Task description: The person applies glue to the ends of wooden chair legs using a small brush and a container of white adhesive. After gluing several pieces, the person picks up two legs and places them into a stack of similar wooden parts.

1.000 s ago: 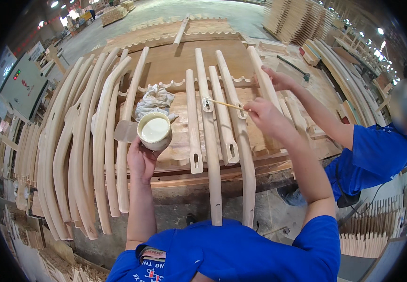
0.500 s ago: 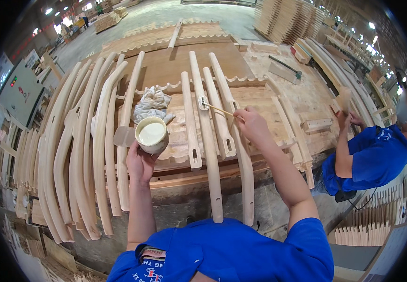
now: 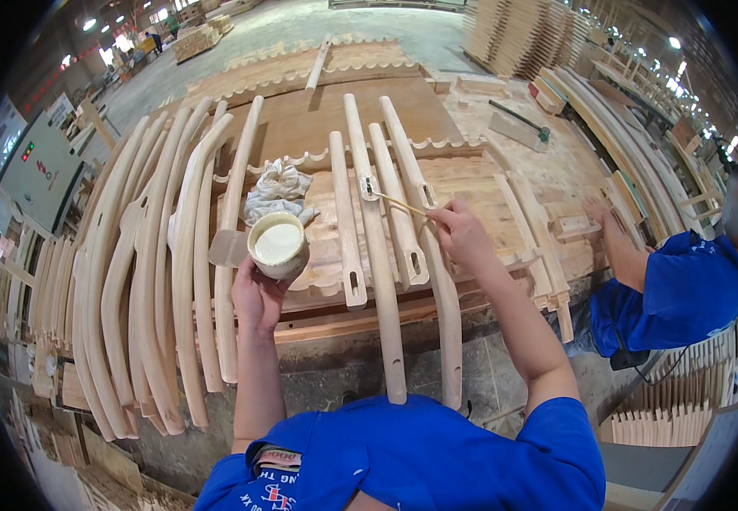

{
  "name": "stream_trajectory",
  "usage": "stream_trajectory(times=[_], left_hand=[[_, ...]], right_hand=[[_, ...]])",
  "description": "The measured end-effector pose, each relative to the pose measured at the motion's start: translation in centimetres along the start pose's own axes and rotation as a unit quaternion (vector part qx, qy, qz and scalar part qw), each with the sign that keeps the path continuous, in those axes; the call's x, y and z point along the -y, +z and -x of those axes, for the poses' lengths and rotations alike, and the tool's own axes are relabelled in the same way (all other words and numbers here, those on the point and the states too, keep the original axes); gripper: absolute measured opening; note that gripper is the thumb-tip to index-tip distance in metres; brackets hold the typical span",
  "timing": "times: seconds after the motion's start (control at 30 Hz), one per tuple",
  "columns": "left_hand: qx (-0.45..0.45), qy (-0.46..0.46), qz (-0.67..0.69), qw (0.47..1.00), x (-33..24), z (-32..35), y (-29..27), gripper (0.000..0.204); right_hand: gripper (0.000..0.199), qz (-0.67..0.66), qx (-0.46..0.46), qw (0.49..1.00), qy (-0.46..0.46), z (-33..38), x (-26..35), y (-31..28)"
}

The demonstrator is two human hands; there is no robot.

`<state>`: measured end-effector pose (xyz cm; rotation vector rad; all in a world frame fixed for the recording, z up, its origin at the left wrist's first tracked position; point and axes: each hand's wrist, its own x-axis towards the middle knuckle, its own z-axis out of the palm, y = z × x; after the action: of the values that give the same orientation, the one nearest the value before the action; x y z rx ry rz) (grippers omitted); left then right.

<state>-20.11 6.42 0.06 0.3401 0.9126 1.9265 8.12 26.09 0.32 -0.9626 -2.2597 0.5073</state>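
Head view, looking down on a workbench (image 3: 318,128) in a furniture workshop. Brush (image 3: 393,199): thin stick handle pinched in the fingers of the right hand (image 3: 458,234), bristles touching a slot high on a long curved wooden leg (image 3: 375,247). Long axis of the brush slanting up and to the left, tip away from the body, handle end back toward the hand. Likely held that way to work glue into the slot without smearing the wood around it.

Left hand (image 3: 257,294) raised just above the bench edge, fingers wrapped around the base of a small round cup (image 3: 278,245) of pale glue. Cup upright, mouth up, near the brush, probably for short dips.

Four legs side by side under the brush, lengthwise away from the body, near ends overhanging the bench edge. A crumpled white rag (image 3: 274,192) just beyond the cup. A flat scraper (image 3: 228,247) beside the cup, touching or just behind it, hard to tell.

Left of the cup, a fan of many more curved legs (image 3: 152,272). At the right edge, a co-worker in a blue sleeve (image 3: 684,289) with a hand on small wooden blocks (image 3: 575,225).
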Motion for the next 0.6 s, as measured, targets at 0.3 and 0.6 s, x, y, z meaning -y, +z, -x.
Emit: stream_trajectory(times=[0.3, 0.6], left_hand=[[0.017, 0.003, -0.001, 1.0, 0.53, -0.09, 0.26, 0.041], [0.01, -0.004, 0.0, 1.0, 0.57, 0.29, 0.13, 0.041]], right_hand=[[0.019, 0.035, -0.015, 0.998, -0.058, -0.54, 0.19, 0.71], [0.017, -0.017, 0.007, 0.999, -0.046, -0.07, 0.69, 0.63]])
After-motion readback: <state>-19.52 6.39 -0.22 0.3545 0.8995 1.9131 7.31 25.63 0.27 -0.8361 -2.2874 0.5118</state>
